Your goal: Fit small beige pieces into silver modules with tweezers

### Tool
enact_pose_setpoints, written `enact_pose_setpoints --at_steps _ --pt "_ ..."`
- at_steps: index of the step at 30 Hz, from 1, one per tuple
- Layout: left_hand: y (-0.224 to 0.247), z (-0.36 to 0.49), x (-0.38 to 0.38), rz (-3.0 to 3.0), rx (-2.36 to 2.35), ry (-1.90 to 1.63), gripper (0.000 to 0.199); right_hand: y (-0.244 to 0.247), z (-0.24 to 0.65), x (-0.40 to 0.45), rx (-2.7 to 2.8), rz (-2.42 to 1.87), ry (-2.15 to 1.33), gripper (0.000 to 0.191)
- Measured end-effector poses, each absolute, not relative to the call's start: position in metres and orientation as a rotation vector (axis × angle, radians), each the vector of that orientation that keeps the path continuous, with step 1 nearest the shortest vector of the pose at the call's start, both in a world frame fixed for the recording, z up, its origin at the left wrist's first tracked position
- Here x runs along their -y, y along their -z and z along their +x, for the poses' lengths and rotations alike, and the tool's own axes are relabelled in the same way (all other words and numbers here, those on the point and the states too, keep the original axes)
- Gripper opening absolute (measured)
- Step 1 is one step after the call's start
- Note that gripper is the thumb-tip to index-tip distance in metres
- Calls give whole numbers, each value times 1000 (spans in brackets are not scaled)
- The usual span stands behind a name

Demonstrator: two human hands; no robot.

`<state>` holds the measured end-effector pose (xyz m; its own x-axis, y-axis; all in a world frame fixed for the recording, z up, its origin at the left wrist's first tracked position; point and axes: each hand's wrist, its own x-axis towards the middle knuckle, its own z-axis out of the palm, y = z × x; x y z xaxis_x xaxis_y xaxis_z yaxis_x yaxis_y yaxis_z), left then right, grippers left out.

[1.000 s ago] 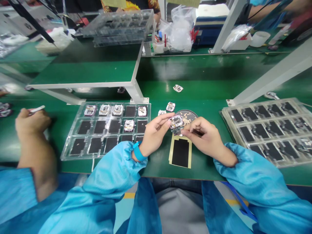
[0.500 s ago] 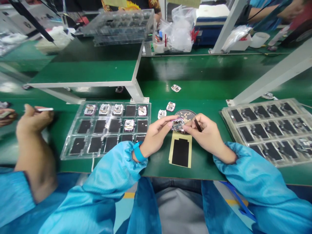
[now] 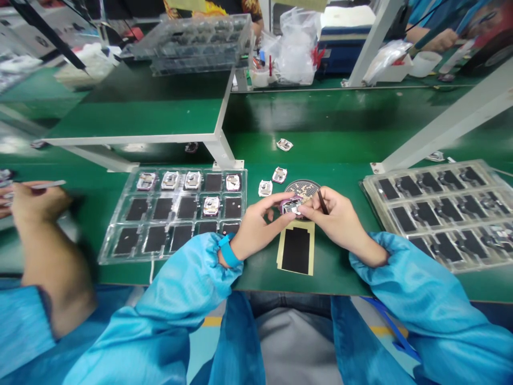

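Between the thumb and fingers of my left hand [image 3: 262, 216] is a small squarish watch housing [image 3: 290, 204] with a purple rim and silvery parts inside. The thumb and fingertips of my right hand [image 3: 332, 211] meet the housing's right side. A slim dark tool [image 3: 323, 202], its kind unclear, is tucked in the right fingers and points up. Just behind the housing lies a round grey dish [image 3: 292, 185] of tiny pale parts, partly covered by my hands. Below them is a yellow sheet [image 3: 279, 256] bearing a black rectangle. Two similar housings [image 3: 265, 188] [image 3: 279, 175] rest beyond my left hand.
On the left, a clear compartment tray [image 3: 105, 251] holds several housings and black pads. Stacked trays [image 3: 366, 184] with dark parts stand at right. A raised green shelf [image 3: 140, 115] has white legs. A co-worker's hand [image 3: 40, 200] holds a thin pale tool at far left.
My left thumb has slid lower along the housing, and the housing has tilted slightly. My right hand stays at its side. The co-worker's hand has shifted left.
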<state>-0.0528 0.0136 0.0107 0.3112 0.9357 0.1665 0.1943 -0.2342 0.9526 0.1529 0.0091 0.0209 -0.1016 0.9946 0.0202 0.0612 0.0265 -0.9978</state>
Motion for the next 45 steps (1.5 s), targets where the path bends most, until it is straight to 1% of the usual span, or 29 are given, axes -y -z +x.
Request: enact_pose_setpoints --at_steps 3,11,18,21,26,29,32,34,39,45 --pt "-8 -52 -14 1717 -1077 -1004 47 -20 154 -10 1346 -1196 -1246 37" --pt "-9 -53 -13 1911 -1074 -1078 38 -19 152 -9 1292 -1193 -1300 40" --pt "-2 -53 -15 1721 -1103 -1043 45 -22 147 -4 1365 -1214 -1097 32" --pt "-2 -54 -16 1726 -1097 -1028 47 -22 147 -4 1360 -1206 -1103 32" --pt "-6 -53 -14 1780 -1153 -1046 42 -22 146 -6 1319 -1203 -1170 32" --pt "-6 -51 -14 1672 -1119 -1060 42 -22 145 -6 1330 -1237 -1149 32" --pt "-6 -49 -15 1438 -963 -1048 48 -21 145 -5 1391 -1261 -1054 23" --pt "-6 -48 -15 1334 -875 -1033 50 -20 144 -4 1453 -1224 -1054 20" --pt "-10 -46 -14 1268 -861 -1022 44 -15 140 -5 1399 -1186 -1113 17" --pt "-7 -44 -14 1244 -861 -1101 30 -9 133 -5 1265 -1174 -1241 25"
